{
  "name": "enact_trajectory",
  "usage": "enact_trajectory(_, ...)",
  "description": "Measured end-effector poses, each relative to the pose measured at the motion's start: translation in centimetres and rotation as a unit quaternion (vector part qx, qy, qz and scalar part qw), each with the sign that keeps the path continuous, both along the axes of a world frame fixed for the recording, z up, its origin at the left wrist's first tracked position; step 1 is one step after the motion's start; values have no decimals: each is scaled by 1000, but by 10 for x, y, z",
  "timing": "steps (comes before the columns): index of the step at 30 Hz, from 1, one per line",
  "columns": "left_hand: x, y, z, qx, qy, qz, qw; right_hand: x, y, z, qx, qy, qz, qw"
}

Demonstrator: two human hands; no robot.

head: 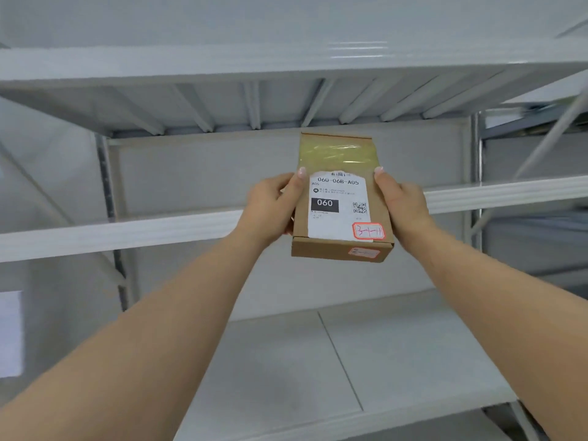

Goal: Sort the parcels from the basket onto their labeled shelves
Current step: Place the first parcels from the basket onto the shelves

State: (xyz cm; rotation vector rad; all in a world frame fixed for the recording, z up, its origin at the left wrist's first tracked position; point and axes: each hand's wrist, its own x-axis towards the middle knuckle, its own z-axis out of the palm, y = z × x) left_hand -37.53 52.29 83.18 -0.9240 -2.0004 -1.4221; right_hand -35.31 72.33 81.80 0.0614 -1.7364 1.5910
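Note:
A small brown cardboard parcel is held up in front of the white shelving, level with the middle shelf's front edge. Its top carries yellow tape, a white shipping label reading 060-06B-A05 and a red-bordered sticker with handwriting. My left hand grips its left side, thumb on top. My right hand grips its right side the same way. The basket is out of view.
The white metal rack has an upper shelf seen from below and a lower shelf board near me. Grey uprights stand at the left and right. Another rack continues at the right edge.

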Motion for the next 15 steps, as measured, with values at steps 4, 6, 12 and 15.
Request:
enact_trajectory(4,1,125,-2,-1,-6,-53,999,23,120,-4,-17,-24,-55,998)
enact_trajectory(6,-1,179,1,1,-7,-68,998,32,171,-4,-28,-25,-78,996)
enact_trajectory(12,-16,299,11,6,7,-87,996,32,281,-4,10,-33,-152,988)
enact_trajectory(15,-28,348,19,8,8,-83,997,26,324,-2,-5,2,-185,983)
